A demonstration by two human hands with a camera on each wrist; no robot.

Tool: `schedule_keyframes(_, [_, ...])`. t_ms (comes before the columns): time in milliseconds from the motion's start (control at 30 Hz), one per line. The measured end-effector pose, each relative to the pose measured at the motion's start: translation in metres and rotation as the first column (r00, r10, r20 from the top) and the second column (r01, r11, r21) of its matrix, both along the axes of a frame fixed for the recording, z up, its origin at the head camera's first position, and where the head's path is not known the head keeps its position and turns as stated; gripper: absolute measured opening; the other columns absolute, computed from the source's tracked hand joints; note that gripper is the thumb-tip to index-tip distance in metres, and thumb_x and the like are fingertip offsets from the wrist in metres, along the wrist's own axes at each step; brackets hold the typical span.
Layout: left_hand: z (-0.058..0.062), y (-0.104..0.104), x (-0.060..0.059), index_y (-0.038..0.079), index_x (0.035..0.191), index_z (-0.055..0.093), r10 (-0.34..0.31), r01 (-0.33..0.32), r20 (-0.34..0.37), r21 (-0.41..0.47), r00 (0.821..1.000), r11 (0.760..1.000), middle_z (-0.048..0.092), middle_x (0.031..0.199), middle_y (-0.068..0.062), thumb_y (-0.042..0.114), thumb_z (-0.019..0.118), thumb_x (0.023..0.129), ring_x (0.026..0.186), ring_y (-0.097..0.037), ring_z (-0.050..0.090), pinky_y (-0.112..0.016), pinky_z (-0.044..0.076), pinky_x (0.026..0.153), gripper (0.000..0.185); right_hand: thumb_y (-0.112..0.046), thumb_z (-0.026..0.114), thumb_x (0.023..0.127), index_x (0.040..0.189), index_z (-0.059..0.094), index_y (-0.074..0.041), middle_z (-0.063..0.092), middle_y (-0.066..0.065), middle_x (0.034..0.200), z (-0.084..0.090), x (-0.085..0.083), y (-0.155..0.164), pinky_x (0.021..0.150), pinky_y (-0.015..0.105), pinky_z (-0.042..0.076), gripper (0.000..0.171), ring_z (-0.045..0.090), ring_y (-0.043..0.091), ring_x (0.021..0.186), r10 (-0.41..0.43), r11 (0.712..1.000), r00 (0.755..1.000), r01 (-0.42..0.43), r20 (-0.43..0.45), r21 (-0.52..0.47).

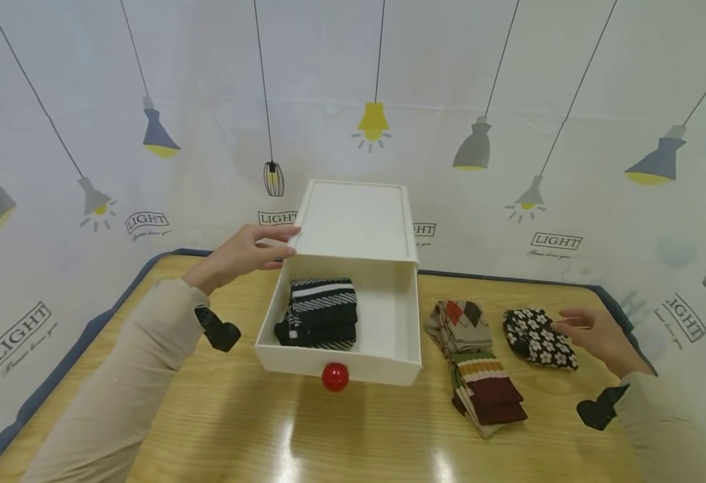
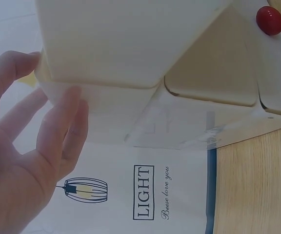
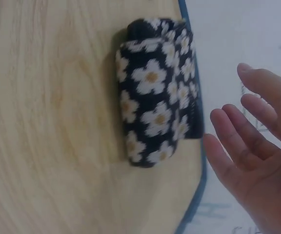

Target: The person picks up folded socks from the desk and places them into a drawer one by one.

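"One white box (image 1: 353, 221), head view?"

"Yes. Drawer (image 1: 383, 369) out, black-and-white striped socks (image 1: 322, 315) in its left side. Left hand (image 1: 234, 255) at the box's left edge; right hand (image 1: 603, 341) beside flowered socks (image 1: 536, 339) on the table (image 1: 226, 416)."

"Left wrist?"

"Fingers fairly straight, spread, touching the box's side."

"Right wrist?"

"Fingers loosely spread, a gap between them and the flowered socks, which lie folded near the table's edge."

1. There's "LIGHT" on framed signs (image 1: 147, 220) across the wall (image 1: 208, 154), two left of the box (image 1: 353, 225)!
2. Two more right of the box, the farthest showing "IGHT".
3. Peeking out beside the box: "LIGHT" left, "HT" right.
4. And script (image 2: 165, 192) beneath: "Beese love you".
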State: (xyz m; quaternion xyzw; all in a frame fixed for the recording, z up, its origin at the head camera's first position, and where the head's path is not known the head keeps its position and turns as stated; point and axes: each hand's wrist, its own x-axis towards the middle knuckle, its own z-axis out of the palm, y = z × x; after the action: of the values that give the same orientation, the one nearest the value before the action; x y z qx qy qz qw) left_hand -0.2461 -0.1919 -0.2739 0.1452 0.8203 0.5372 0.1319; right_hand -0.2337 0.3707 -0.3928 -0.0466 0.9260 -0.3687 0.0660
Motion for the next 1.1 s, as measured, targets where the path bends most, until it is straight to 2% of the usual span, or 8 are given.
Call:
schedule_keyframes(167, [0.000, -0.001, 0.000, 0.008, 0.136, 0.036, 0.002, -0.002, 0.004, -0.003, 1.000, 1.000, 0.034, 0.130, -0.019, 0.018, 0.058, 0.087, 0.111, -0.033, 0.045, -0.039, 0.044, 0.090, 0.054, -0.042, 0.055, 0.085, 0.129, 0.038, 0.006, 0.044, 0.028, 0.119, -0.040, -0.016, 0.025, 0.068, 0.049, 0.047, 0.067, 0.047, 0.038, 0.101, -0.084, 0.996, 0.996, 0.083, -0.015, -0.039])
schedule_keyframes(267, [0.000, -0.002, 0.001, 0.009, 0.136, 0.036, 0.000, 0.000, 0.001, -0.008, 1.000, 1.000, 0.034, 0.130, -0.019, 0.018, 0.057, 0.087, 0.112, -0.033, 0.045, -0.040, 0.044, 0.090, 0.054, -0.049, 0.057, 0.080, 0.127, 0.043, 0.000, 0.044, 0.024, 0.121, -0.061, -0.024, 0.034, 0.054, 0.039, 0.046, 0.069, 0.047, 0.036, 0.101, -0.165, 0.986, 0.986, 0.164, -0.018, -0.035])
schedule_keyframes(300, [0.001, -0.002, 0.001, 0.009, 0.136, 0.036, 0.000, 0.000, 0.000, -0.010, 1.000, 1.000, 0.034, 0.130, -0.019, 0.018, 0.057, 0.087, 0.112, -0.034, 0.045, -0.040, 0.044, 0.090, 0.054, -0.051, 0.057, 0.080, 0.128, 0.041, 0.001, 0.040, 0.027, 0.124, -0.064, -0.024, 0.034, 0.054, 0.035, 0.045, 0.072, 0.044, 0.041, 0.104, -0.168, 0.985, 0.986, 0.168, -0.008, -0.035])
schedule_keyframes(400, [0.001, -0.001, 0.002, 0.009, 0.136, 0.037, 0.002, -0.002, -0.005, -0.018, 1.000, 1.000, 0.034, 0.130, -0.018, 0.019, 0.057, 0.087, 0.111, -0.033, 0.045, -0.037, 0.045, 0.089, 0.054, -0.052, 0.055, 0.080, 0.131, 0.036, 0.003, 0.032, 0.031, 0.130, -0.063, -0.020, 0.026, 0.059, 0.041, 0.046, 0.078, 0.038, 0.046, 0.109, -0.216, 0.975, 0.975, 0.217, 0.044, -0.038])
schedule_keyframes(467, [0.001, 0.000, 0.001, 0.009, 0.136, 0.037, 0.006, -0.006, -0.003, -0.019, 1.000, 1.000, 0.034, 0.129, -0.018, 0.020, 0.058, 0.087, 0.111, -0.032, 0.046, -0.036, 0.046, 0.088, 0.054, -0.050, 0.055, 0.081, 0.134, 0.029, 0.006, 0.026, 0.035, 0.131, -0.061, -0.017, 0.021, 0.070, 0.051, 0.046, 0.081, 0.032, 0.049, 0.112, -0.224, 0.972, 0.971, 0.228, 0.079, -0.054])
schedule_keyframes(533, [0.001, -0.001, 0.001, 0.009, 0.136, 0.037, 0.005, -0.005, -0.002, -0.021, 1.000, 1.000, 0.034, 0.130, -0.018, 0.020, 0.058, 0.087, 0.111, -0.032, 0.046, -0.036, 0.046, 0.088, 0.054, -0.047, 0.054, 0.084, 0.136, 0.021, 0.009, 0.019, 0.040, 0.130, -0.057, -0.013, 0.015, 0.080, 0.060, 0.039, 0.083, 0.027, 0.052, 0.113, -0.206, 0.973, 0.971, 0.216, 0.118, -0.082])
schedule_keyframes(800, [0.002, 0.000, -0.001, 0.010, 0.135, 0.038, -0.006, 0.006, -0.013, -0.035, 1.000, 0.999, 0.035, 0.130, -0.017, 0.023, 0.058, 0.087, 0.112, -0.032, 0.045, -0.036, 0.046, 0.088, 0.054, -0.047, 0.050, 0.086, 0.138, 0.006, 0.009, 0.010, 0.041, 0.133, -0.054, -0.008, 0.008, 0.092, 0.060, 0.031, 0.088, 0.019, 0.052, 0.119, -0.207, 0.965, 0.949, 0.238, 0.237, -0.107])
schedule_keyframes(1100, [0.000, -0.002, 0.000, 0.009, 0.136, 0.036, -0.003, 0.003, 0.000, -0.024, 1.000, 1.000, 0.034, 0.130, -0.018, 0.021, 0.058, 0.087, 0.113, -0.033, 0.044, -0.040, 0.043, 0.091, 0.055, -0.053, 0.050, 0.083, 0.135, 0.003, 0.013, 0.006, 0.041, 0.133, -0.054, -0.014, 0.007, 0.092, 0.060, 0.031, 0.097, 0.016, 0.053, 0.119, -0.207, 0.971, 0.937, 0.232, 0.282, -0.059])
